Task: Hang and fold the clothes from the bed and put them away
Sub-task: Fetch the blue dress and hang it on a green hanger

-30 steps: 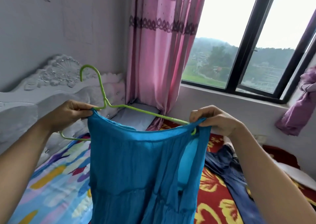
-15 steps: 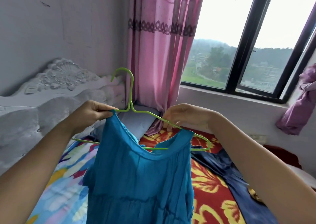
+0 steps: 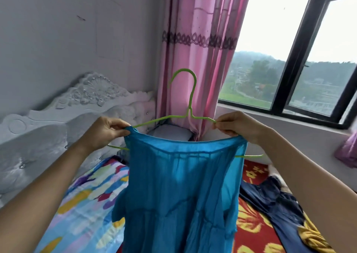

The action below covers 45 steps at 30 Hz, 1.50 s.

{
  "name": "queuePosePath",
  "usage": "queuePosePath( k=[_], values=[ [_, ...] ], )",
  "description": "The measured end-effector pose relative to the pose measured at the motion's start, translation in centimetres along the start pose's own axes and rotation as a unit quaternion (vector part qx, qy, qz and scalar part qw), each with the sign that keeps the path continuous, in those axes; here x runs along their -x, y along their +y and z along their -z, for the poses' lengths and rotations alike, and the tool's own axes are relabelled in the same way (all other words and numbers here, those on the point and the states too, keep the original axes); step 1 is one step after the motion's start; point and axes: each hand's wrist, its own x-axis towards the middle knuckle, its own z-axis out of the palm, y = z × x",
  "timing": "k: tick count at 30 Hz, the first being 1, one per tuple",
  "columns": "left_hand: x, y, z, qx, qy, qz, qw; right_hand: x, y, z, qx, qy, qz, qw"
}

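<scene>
A blue garment (image 3: 181, 191) hangs in front of me, its top edge stretched wide between both hands. A green wire hanger (image 3: 190, 106) stands upright behind that edge, hook up, with its lower bar poking out on either side of the cloth. My left hand (image 3: 104, 131) grips the garment's left corner together with the hanger's left arm. My right hand (image 3: 237, 125) pinches the hanger's right arm at the garment's right corner. Below lies the bed (image 3: 81, 204) with a colourful sheet.
Dark blue jeans (image 3: 274, 200) and a yellow cloth (image 3: 314, 237) lie on the red and yellow cover (image 3: 253, 231) at the right. A white carved headboard (image 3: 58, 113) stands at the left, a pink curtain (image 3: 201, 46) ahead, a window (image 3: 301, 59) and a purple curtain (image 3: 347, 148) at the right.
The hanger has swung upright with its hook pointing up. My right hand moved outward to the garment's right corner, and the top edge is stretched wide again along the hanger.
</scene>
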Motion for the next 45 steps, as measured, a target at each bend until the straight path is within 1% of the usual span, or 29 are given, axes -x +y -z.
queuePosePath(
  k=[2,4,6,7,9,10,12,13,14,15,17,19,20,22,23,26,27,30,32,33,35,41,44,45],
  values=[
    [0.4,0.3,0.4,0.001,0.027,-0.004,1.0,-0.7,-0.5,-0.1,0.035,-0.022,-0.007,0.999],
    [0.9,1.2,1.3,0.001,0.047,-0.011,0.999,-1.6,-1.7,-0.1,0.081,-0.069,-0.01,0.994],
    [1.6,2.8,2.5,-0.01,0.063,-0.014,0.998,-2.2,-3.6,-0.6,0.096,-0.118,0.009,0.988],
    [2.0,3.6,3.3,-0.021,0.07,-0.014,0.997,-2.3,-4.8,-0.9,0.092,-0.127,0.026,0.987],
    [3.5,5.4,5.0,-0.049,0.094,-0.02,0.994,-2.2,-6.9,-1.7,0.044,-0.115,0.071,0.99],
    [4.3,6.4,5.8,-0.067,0.101,-0.027,0.992,-2.2,-7.9,-1.9,0.008,-0.088,0.09,0.992],
    [6.3,8.6,7.1,-0.111,0.121,-0.032,0.986,-2.6,-9.5,-2.1,-0.052,-0.01,0.125,0.991],
    [7.7,9.8,7.7,-0.14,0.146,-0.03,0.979,-2.7,-10.5,-2.5,-0.078,0.011,0.138,0.987],
    [9.0,10.7,8.3,-0.169,0.169,-0.027,0.971,-2.7,-11.3,-3.0,-0.103,0.012,0.144,0.984],
    [10.3,11.6,8.9,-0.195,0.191,-0.016,0.962,-2.4,-12.2,-3.7,-0.126,-0.01,0.147,0.981],
    [13.8,12.8,10.1,-0.219,0.235,0.024,0.947,-1.3,-14.1,-5.3,-0.142,-0.091,0.175,0.97],
    [18.5,13.6,11.0,-0.233,0.259,0.079,0.934,0.1,-15.6,-7.0,-0.106,-0.144,0.234,0.956],
    [21.1,14.1,11.3,-0.245,0.27,0.106,0.925,0.8,-16.5,-8.0,-0.089,-0.163,0.263,0.947],
    [26.1,15.2,12.0,-0.258,0.307,0.16,0.902,2.7,-18.7,-10.4,-0.095,-0.209,0.296,0.927],
    [29.1,16.3,12.4,-0.266,0.337,0.187,0.883,4.2,-20.0,-12.2,-0.11,-0.247,0.301,0.914],
    [35.3,17.8,13.5,-0.293,0.405,0.234,0.834,7.9,-23.2,-15.9,-0.141,-0.318,0.304,0.887],
    [37.9,18.6,13.8,-0.302,0.434,0.248,0.812,9.5,-24.5,-17.3,-0.147,-0.343,0.309,0.875],
    [43.3,20.3,15.0,-0.306,0.496,0.259,0.77,13.1,-27.6,-20.5,-0.168,-0.375,0.31,0.857],
    [46.3,21.1,16.1,-0.304,0.519,0.269,0.752,15.4,-29.3,-22.5,-0.181,-0.385,0.305,0.852],
    [48.5,21.9,17.0,-0.318,0.529,0.287,0.732,16.9,-30.7,-23.9,-0.188,-0.39,0.303,0.849],
    [52.1,22.4,18.7,-0.34,0.539,0.326,0.698,19.2,-32.7,-26.0,-0.202,-0.387,0.282,0.855],
    [66.2,24.0,23.1,-0.322,0.558,0.415,0.642,25.3,-38.5,-33.5,-0.236,-0.346,0.184,0.889],
    [73.1,24.5,25.7,-0.325,0.574,0.447,0.604,27.8,-41.1,-37.6,-0.254,-0.332,0.141,0.897],
    [75.1,24.7,26.4,-0.322,0.577,0.455,0.597,28.5,-41.9,-38.9,-0.263,-0.33,0.126,0.898]
  ],
)
